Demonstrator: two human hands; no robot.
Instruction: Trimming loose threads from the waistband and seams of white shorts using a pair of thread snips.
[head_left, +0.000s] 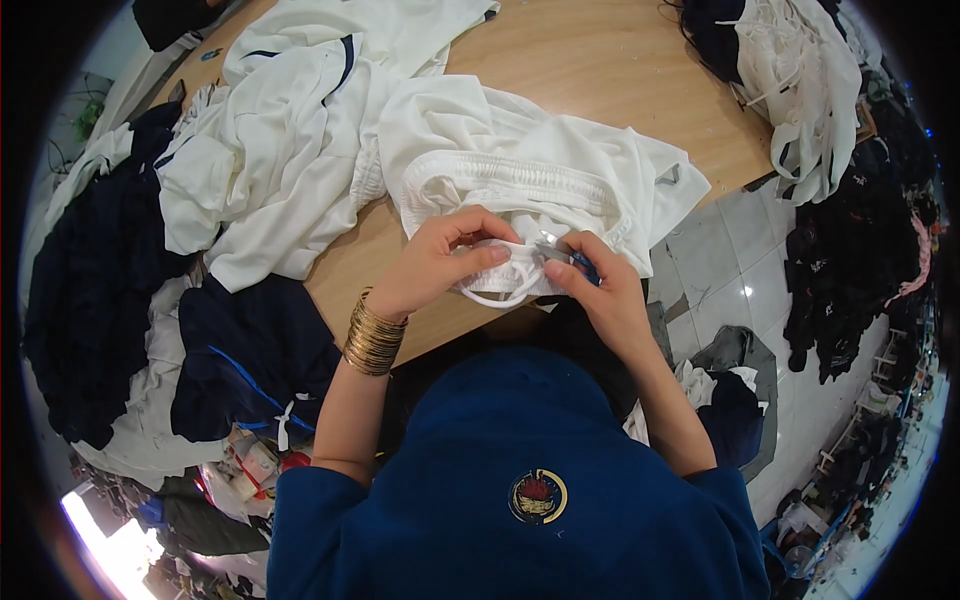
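White elastic-waist shorts or trousers [520, 125] lie at the table's near edge, the gathered waistband facing me. My left hand [450, 258] pinches the front of that waistband between thumb and fingers. A white drawstring [500, 302] loops down just below its thumb. In my right hand [600, 285] are thread snips [552, 250] with metal blades and a blue handle, mostly covered by the fingers. The blades point left and touch the waistband close to the left fingertips. Whether a thread lies between them is too small to tell.
More white garments with navy trim [290, 130] are heaped on the wooden table [590, 60] at left. Dark navy garments [255, 355] hang at the near left. White drawstring clothing [800, 90] drapes over the far right corner. A grey sack [745, 360] holding clothes sits on the tiled floor.
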